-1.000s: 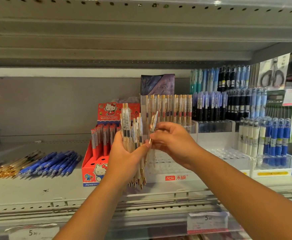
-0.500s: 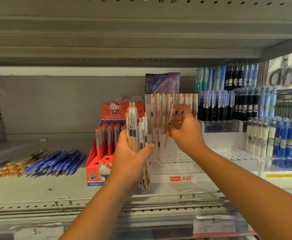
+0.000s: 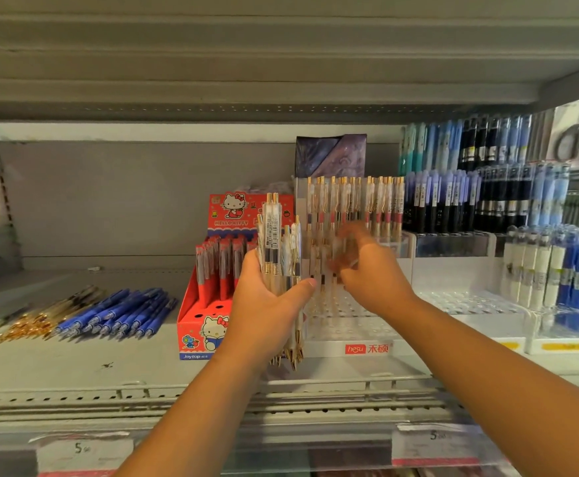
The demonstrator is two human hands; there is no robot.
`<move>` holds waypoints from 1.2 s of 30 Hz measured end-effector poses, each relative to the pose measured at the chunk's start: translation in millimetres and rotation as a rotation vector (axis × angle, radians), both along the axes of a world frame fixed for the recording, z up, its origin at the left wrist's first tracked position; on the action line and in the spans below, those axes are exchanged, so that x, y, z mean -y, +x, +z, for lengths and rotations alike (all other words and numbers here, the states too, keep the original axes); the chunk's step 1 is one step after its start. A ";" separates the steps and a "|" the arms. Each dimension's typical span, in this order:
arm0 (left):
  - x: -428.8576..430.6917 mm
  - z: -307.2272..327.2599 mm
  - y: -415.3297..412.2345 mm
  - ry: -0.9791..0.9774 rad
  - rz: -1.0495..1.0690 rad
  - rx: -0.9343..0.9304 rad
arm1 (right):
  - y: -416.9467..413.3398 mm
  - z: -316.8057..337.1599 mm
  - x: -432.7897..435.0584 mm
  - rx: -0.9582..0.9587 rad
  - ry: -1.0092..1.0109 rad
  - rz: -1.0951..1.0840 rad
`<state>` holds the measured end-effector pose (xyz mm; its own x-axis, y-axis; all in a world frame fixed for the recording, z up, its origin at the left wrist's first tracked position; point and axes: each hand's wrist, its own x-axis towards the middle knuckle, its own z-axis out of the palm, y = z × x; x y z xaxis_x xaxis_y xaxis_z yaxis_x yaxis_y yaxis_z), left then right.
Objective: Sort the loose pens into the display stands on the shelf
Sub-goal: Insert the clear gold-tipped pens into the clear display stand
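left hand [image 3: 264, 304] wrapped round a bundle of clear gold-trim pens [image 3: 279, 249], thumb across the front, held upright just left of the white hesu stand [image 3: 350, 349] — clips up, tips down, probably so each pen can go straight into a hole without turning. right hand [image 3: 367, 277] is over the middle of the stand, in front of its filled back row of pens [image 3: 353, 204]. its fingers are curled but smeared by motion blur, so i cannot tell whether it pinches a pen or holds nothing. a few pens seem to stand in the row just ahead of the back row, under those fingers. the hole grid toward the stand's front edge has no pens in it.

judgement: the step in hand is feeding the bundle one by one into the stand, back to front, so filled rows don't block the reach. the bundle sits close beside the stand to keep each transfer short.

plenty left — loose blue pens [image 3: 119, 315] and loose gold-tipped pens [image 3: 40, 320] lie flat on the shelf [image 3: 109, 370] well left of the stand, past the red hello kitty box [image 3: 209, 325] just left of it. the blue ones likely belong in another stand.

risk: the bundle is thick for one hand and a pen could slip out the bottom. the right hand could also knock the upright pens.
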<state>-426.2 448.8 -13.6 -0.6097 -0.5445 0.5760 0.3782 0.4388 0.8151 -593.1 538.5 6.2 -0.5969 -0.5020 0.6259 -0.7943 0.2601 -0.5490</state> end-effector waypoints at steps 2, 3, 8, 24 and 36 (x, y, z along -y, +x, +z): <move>-2.4 1.0 1.7 -0.019 -0.014 0.007 | -0.2 -3.3 -1.6 0.032 0.069 0.002; -2.3 0.9 1.8 -0.027 -0.019 0.006 | -0.7 -4.2 -2.0 0.050 0.074 0.011; 1.6 -2.2 -1.6 -0.004 0.009 -0.001 | -0.7 -5.0 0.2 0.016 0.067 -0.037; 0.9 -1.1 -3.8 -0.008 -0.097 -0.033 | 66.1 22.8 -8.0 0.536 -0.288 0.541; 3.2 -2.5 -6.2 -0.033 -0.076 0.007 | 48.3 17.1 -22.2 0.617 -0.498 0.500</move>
